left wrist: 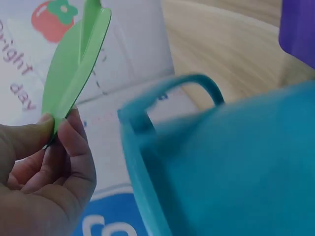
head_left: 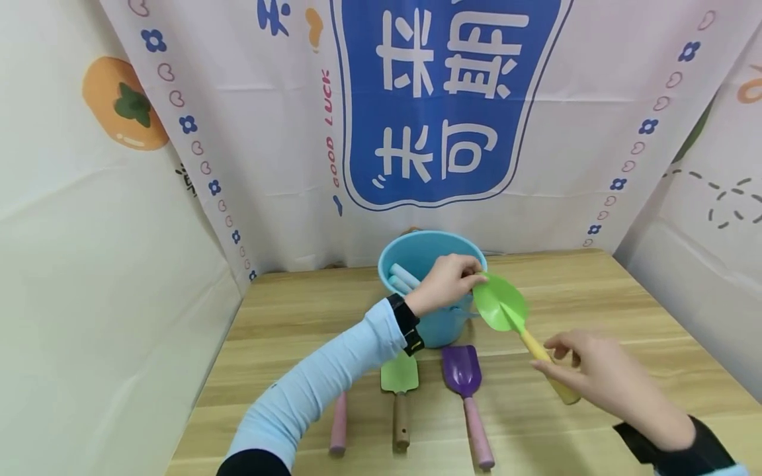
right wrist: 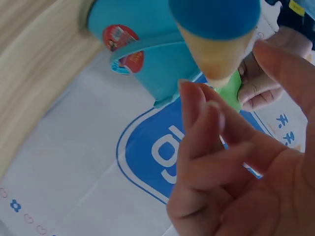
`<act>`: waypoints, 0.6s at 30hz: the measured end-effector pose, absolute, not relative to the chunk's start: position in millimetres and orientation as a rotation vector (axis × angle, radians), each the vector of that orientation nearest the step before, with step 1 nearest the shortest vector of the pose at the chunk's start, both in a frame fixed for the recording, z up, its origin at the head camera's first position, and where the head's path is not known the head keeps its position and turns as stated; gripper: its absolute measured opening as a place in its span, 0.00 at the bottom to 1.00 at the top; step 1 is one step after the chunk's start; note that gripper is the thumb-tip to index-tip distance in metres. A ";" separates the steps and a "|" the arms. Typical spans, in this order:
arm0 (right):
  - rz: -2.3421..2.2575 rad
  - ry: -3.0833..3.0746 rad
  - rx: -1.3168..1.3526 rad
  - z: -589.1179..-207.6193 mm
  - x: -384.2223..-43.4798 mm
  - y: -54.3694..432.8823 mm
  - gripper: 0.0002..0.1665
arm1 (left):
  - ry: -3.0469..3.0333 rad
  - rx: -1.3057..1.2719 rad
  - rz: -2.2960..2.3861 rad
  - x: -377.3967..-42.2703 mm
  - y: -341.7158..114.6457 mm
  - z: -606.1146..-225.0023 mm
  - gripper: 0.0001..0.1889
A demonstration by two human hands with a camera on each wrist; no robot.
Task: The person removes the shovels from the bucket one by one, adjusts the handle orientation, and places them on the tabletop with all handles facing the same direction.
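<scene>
My left hand (head_left: 443,285) pinches the tip of the green blade of a toy trowel (head_left: 501,305), beside the right rim of a blue bucket (head_left: 439,332). In the left wrist view, thumb and fingers of the left hand (left wrist: 51,179) close on the blade's edge. The trowel's yellow handle slants down to the right. Around that handle, my right hand (head_left: 619,383) stands with thumb and fingers parted. The right wrist view shows the handle's blue end (right wrist: 216,17) in front of the spread right hand (right wrist: 236,182), apparently without a grip.
On the wooden table (head_left: 297,324) lie a purple scoop (head_left: 462,367) with a pink handle, a green spade (head_left: 400,375) with a brown handle, and a pink handle (head_left: 338,426) partly hidden by my left arm. Light-blue rods (head_left: 405,276) stick up inside the bucket. A printed cloth (head_left: 286,165) hangs behind.
</scene>
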State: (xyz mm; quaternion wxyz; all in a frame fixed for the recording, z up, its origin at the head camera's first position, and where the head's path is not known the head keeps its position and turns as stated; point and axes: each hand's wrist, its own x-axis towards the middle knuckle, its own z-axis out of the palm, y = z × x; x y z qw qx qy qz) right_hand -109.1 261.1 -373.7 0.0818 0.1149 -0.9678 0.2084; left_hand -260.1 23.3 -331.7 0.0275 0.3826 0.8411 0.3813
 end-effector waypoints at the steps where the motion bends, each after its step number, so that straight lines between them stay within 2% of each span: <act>1: 0.594 -2.898 0.312 -378.3 -103.3 262.0 0.15 | 2.591 1.195 1.156 -258.8 28.1 -332.0 0.09; 5: 0.673 -2.922 0.250 -397.0 -89.6 266.2 0.09 | 2.610 1.220 1.048 -255.3 48.7 -336.5 0.09; 10: 0.788 -2.985 0.169 -413.8 -84.4 271.4 0.11 | 2.653 1.172 0.970 -249.3 75.0 -348.7 0.09; 18: 1.058 -3.031 0.066 -423.7 -77.1 280.5 0.13 | 2.725 0.951 0.994 -232.0 113.1 -368.7 0.11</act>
